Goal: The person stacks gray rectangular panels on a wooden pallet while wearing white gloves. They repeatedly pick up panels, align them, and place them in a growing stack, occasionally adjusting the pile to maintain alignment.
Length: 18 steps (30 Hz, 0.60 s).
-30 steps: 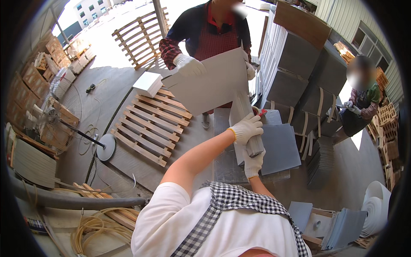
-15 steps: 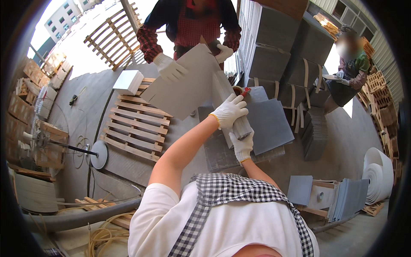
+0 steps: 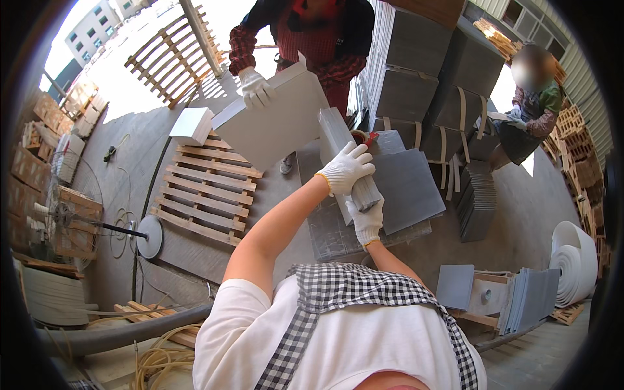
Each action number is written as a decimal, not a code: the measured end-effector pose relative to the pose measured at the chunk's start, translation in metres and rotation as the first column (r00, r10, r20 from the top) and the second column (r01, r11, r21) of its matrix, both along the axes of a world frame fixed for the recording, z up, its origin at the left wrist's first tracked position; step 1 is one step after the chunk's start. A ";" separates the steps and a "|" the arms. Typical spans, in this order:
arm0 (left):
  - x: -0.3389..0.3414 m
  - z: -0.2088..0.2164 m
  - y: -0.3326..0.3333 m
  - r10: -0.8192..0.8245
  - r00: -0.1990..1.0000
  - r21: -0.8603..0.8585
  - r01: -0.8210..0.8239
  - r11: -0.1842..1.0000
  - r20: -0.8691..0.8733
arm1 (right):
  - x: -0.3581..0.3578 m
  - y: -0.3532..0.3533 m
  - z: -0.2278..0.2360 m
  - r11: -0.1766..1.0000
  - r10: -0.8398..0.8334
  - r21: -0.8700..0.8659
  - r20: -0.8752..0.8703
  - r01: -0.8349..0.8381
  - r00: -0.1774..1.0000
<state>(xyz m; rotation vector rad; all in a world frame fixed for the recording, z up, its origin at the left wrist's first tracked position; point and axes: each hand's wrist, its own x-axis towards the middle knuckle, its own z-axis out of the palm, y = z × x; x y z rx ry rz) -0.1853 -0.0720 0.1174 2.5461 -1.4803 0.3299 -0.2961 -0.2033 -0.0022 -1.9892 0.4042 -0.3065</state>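
Note:
A narrow bundle of grey panels [image 3: 335, 127] stands on edge on the stacked work surface in front of me. My left hand [image 3: 348, 168], in a white knit glove, wraps over its top edge. My right hand [image 3: 366, 220], gloved alike, grips the bundle's near end; some of its fingers are hidden. Just right of the bundle lie a red tape dispenser [image 3: 371, 138] and flat grey sheets [image 3: 408, 188]. Across from me, a co-worker's gloved hand [image 3: 256, 89] holds a large light grey carton-like slab [image 3: 276, 120] tilted over the left side.
A wooden pallet [image 3: 207, 188] bearing a white block [image 3: 192, 126] lies to the left, near a standing fan [image 3: 62, 211]. Tall strapped grey stacks [image 3: 408, 91] rise at far right. Another person [image 3: 530, 110] stands beyond them. A white roll [image 3: 573, 263] sits at right.
The co-worker's slab has swung away from the bundle, showing its thick side edge, and the co-worker has shifted slightly right. My hands have hardly moved on the bundle.

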 end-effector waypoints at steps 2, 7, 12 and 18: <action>0.000 -0.001 0.000 -0.003 1.000 -0.009 0.003 1.000 0.007 | 0.000 0.001 0.000 1.000 0.003 0.015 0.005 -0.003 1.000; 0.002 -0.003 0.000 -0.010 1.000 -0.017 0.010 1.000 0.009 | 0.001 0.001 -0.003 0.999 0.004 0.039 0.024 -0.005 1.000; -0.001 0.001 0.001 0.007 1.000 -0.002 -0.007 1.000 0.016 | -0.002 0.005 0.014 1.000 -0.016 0.010 -0.045 0.017 0.999; 0.000 0.001 0.000 0.008 1.000 -0.021 -0.007 1.000 0.020 | 0.000 0.002 0.008 1.000 -0.007 0.018 -0.031 0.008 0.999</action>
